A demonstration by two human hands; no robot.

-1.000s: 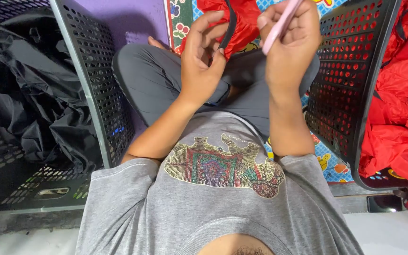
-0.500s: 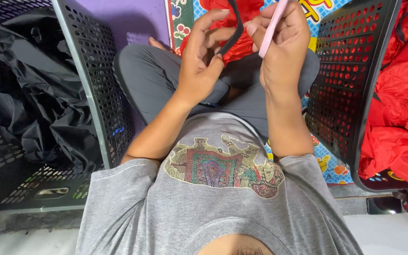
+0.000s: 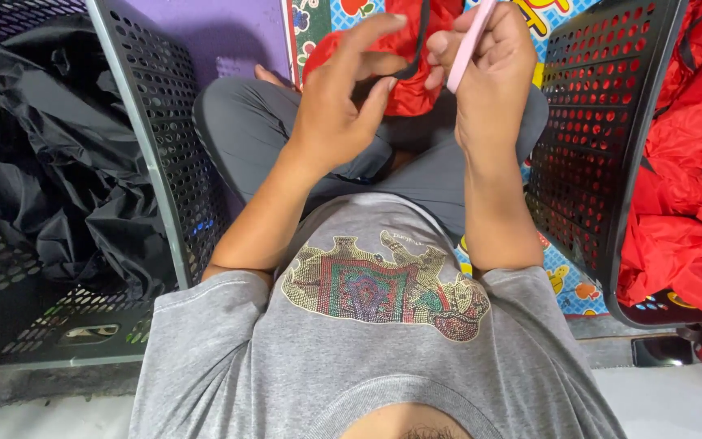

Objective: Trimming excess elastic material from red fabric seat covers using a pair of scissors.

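I look down and see my two hands held up close together over my lap. My left hand (image 3: pixel 343 114) has its fingers bent, and the thumb and first finger pinch a thin black strap (image 3: pixel 418 45) that hangs off a red cloth thing (image 3: pixel 404 77). My right hand (image 3: pixel 485 77) is closed around a flat pink tool (image 3: pixel 466 45), holding it up so it points away from me, just beside the strap. The two hands almost touch at the fingertips. The red cloth thing sits in my lap, behind my hands, on top of my grey trousers (image 3: pixel 253 134). I am sitting cross-legged on a bright mat (image 3: pixel 566 280) with pictures on it. On my left stands a black plastic basket (image 3: pixel 136 162) full of holes, and dark black clothes (image 3: pixel 58 162) are piled inside it. On my right is another black basket (image 3: pixel 591 154) with holes, and red clothes (image 3: pixel 684 187) fill it. I wear a grey shirt (image 3: pixel 367 366) with a colourful picture on the front.
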